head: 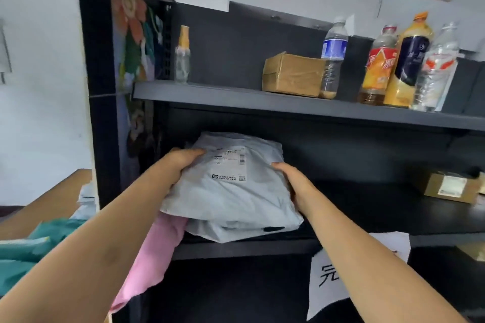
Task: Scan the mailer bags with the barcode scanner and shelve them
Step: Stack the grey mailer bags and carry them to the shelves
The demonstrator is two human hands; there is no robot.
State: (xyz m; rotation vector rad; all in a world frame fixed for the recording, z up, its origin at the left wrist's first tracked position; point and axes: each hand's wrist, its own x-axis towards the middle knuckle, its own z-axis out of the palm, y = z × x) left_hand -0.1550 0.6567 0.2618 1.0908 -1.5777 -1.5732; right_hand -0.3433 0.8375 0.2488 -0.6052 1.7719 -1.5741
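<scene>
A pale grey mailer bag (231, 191) with a white shipping label lies on the middle shelf (244, 249) of a dark shelving unit, on top of another grey mailer (236, 232). My left hand (181, 162) grips its left edge, thumb on top near the label. My right hand (291, 178) holds its right edge. A pink mailer (154, 252) hangs down below the left side of the stack. No barcode scanner is in view.
The upper shelf (210, 98) carries a small spray bottle (182, 57), a cardboard box (294, 75) and several drink bottles (393, 65). A small box (450, 186) sits at the right of the middle shelf. Teal mailers (29, 252) lie at the lower left. A paper sign (338, 275) hangs on the shelf front.
</scene>
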